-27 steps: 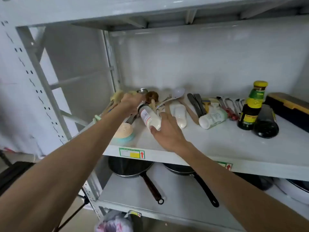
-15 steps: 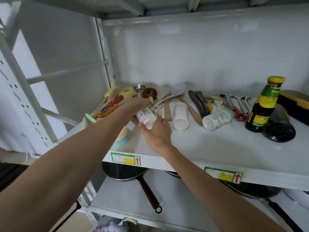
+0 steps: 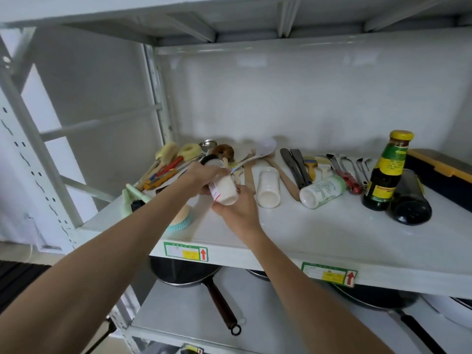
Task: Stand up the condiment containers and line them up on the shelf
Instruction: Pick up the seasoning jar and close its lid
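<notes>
A person's two bare hands meet over the middle shelf (image 3: 293,233) of a grey metal rack, both closed on a white condiment bottle (image 3: 222,187) with a black cap, held tilted with its base toward the camera and its cap pointing to 11 o'clock. The left hand (image 3: 204,176) wraps the bottle's upper body from above; the right hand (image 3: 241,213) cups the base from below, fingers curled against it. At 3 o'clock from the held bottle, a plain white container (image 3: 267,186) lies on its side, and further along the same line a white bottle with a green label (image 3: 323,191) also lies flat, base toward the shelf edge. Toward the right end, a dark sauce bottle with a yellow cap (image 3: 388,172) stands upright, touching a dark bottle (image 3: 410,200) that lies on its side just beside it. Behind the hands, at 12 o'clock, wooden spoons, a white ladle (image 3: 263,150) and brushes crowd the back of the shelf. The risk from here appears to lie in that clutter: set down among the utensil handles, the bottle could land on an uneven footing and topple again, or its cap could snag the ladle as it swings upright. A hasty release near the front edge could also send it rolling off toward the pans (image 3: 184,273) below.
</notes>
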A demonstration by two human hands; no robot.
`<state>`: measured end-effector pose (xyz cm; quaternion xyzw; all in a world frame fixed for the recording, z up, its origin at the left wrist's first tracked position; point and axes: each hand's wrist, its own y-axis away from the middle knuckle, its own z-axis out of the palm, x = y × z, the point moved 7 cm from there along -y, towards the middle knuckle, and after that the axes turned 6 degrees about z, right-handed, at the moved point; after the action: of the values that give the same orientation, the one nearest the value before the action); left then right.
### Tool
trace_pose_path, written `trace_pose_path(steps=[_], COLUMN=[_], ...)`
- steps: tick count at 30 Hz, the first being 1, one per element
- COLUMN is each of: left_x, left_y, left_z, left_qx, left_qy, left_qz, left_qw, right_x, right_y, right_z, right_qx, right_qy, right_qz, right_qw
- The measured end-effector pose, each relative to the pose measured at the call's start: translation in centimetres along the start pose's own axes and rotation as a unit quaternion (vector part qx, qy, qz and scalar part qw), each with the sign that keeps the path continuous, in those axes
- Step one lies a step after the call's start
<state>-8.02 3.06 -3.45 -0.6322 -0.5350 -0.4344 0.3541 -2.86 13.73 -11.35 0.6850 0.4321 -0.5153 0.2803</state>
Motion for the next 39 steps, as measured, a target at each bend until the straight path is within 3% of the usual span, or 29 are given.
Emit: trace_pose_path(steps=[4, 11, 17, 22, 28, 31, 33, 39], left_x=[-0.2, 0.4, 0.2, 0.6, 3.6, 5.1, 5.4, 5.2], left_y=[-0.9, 0.9, 1.1, 1.1, 1.9, 2.7, 2.6, 1.7], left_z=[-0.1, -0.3, -0.7, -1.3, -2.5, -2.6, -2.8, -3.4], left_qx=[-0.028, -0.035, -0.086, -0.104, -0.002, 0.037, 0.048, 0.039], left_qy=[0.039, -0.029, -0.041, -0.065, -0.2, -0.29, -0.335, -0.373], left_qz=[0.068, 0.213, 0.259, 0.243, 0.29, 0.352, 0.372, 0.363], left_qw=[0.997, 0.976, 0.961, 0.962, 0.936, 0.889, 0.864, 0.853], right_x=[-0.5, -0.8, -0.5, -0.5, 0.0, -0.2, -0.3, 0.0], right_y=[0.9, 0.8, 0.4, 0.2, -0.4, -0.4, -0.2, -0.1], right_z=[-0.5, -0.4, -0.2, 0.0, 0.0, 0.0, 0.0, 0.0], right_qx=[-0.025, -0.022, -0.032, -0.039, -0.015, -0.015, -0.023, -0.039], right_qy=[0.012, 0.046, 0.023, 0.029, -0.002, 0.009, 0.018, -0.01], right_qz=[0.003, -0.041, -0.043, -0.045, -0.034, -0.043, -0.05, -0.042], right_qw=[1.0, 0.998, 0.998, 0.998, 0.999, 0.999, 0.998, 0.998])
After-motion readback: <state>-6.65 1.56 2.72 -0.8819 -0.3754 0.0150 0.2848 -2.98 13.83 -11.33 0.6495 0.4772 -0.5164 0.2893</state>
